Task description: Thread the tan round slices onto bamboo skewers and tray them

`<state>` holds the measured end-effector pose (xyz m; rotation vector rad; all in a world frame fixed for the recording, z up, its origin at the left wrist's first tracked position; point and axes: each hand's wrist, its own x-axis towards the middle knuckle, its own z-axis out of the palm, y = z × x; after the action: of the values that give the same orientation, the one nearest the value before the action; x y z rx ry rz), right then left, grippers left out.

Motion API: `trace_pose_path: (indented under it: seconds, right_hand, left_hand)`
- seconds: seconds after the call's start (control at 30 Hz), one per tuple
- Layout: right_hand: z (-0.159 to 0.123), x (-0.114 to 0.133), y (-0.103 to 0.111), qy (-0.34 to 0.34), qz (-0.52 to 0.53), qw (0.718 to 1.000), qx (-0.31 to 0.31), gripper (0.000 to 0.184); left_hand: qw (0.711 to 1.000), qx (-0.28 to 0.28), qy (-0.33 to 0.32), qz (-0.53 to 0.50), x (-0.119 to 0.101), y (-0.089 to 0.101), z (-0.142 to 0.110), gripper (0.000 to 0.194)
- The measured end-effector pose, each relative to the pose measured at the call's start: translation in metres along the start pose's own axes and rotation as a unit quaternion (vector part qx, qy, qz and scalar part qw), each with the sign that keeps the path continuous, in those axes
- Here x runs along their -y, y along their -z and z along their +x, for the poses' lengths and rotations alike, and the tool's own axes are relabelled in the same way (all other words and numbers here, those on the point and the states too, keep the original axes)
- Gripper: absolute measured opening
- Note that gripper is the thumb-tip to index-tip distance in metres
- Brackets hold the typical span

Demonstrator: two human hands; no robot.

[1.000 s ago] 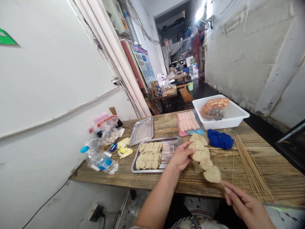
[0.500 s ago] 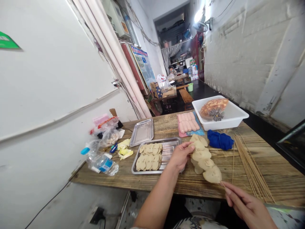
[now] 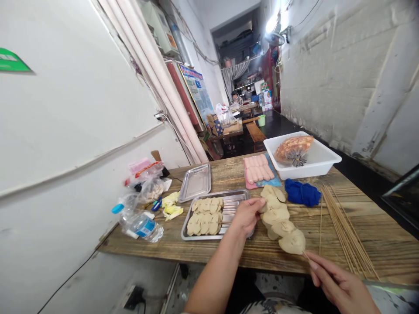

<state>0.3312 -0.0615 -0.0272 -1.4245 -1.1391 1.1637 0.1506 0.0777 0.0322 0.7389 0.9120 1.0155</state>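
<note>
My right hand [image 3: 338, 279] pinches the lower end of a thin wooden skewer [image 3: 306, 255] threaded through several thin, round, pale-beige slices [image 3: 282, 226]. Thumb and fingers of my left hand [image 3: 249, 214] are closed on the left edge of the upper slices; the exact grip is partly hidden. The skewer slants away from me above the table. Left of it, a metal tray [image 3: 214, 237] holds two rows of finished skewers of the same slices [image 3: 204, 222], their sticks pointing right, partly behind my left hand.
Bare skewers [image 3: 347, 231] and a blue cloth bundle [image 3: 303, 192] lie at the right. Farther back are packed pink sausages [image 3: 258, 168], a white tub [image 3: 324, 168] and another metal tray [image 3: 196, 183]. A water bottle [image 3: 145, 226] and yellow wrappers [image 3: 172, 206] lie left.
My hands and the skewer stay almost in place; the lowest slices shift very slightly downward. My left fingertips move a little along the slices' edge.
</note>
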Motion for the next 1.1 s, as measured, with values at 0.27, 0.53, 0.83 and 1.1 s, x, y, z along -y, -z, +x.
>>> trace_pose_path:
  seconds: [0.27, 0.53, 0.83, 1.1]
  right_hand:
    - [0.000, -0.009, -0.001, -0.020, 0.017, 1.000, 0.010, 0.044]
    - [0.005, -0.005, -0.004, 0.004, 0.044, 0.999, -0.002, 0.046]
    - [0.014, -0.005, -0.017, -0.001, 0.050, 0.999, 0.006, 0.044]
    - [0.026, 0.015, -0.019, -0.002, -0.003, 1.000, 0.014, 0.047]
  left_hand:
    - [0.999, 0.002, -0.010, 0.036, 0.001, -0.004, 0.003, 0.040]
    - [0.997, 0.067, -0.009, -0.040, 0.001, -0.011, -0.004, 0.040]
    - [0.992, 0.074, 0.011, -0.098, 0.013, -0.004, -0.013, 0.031]
    - [0.992, -0.002, -0.028, -0.119, 0.008, 0.013, -0.031, 0.041]
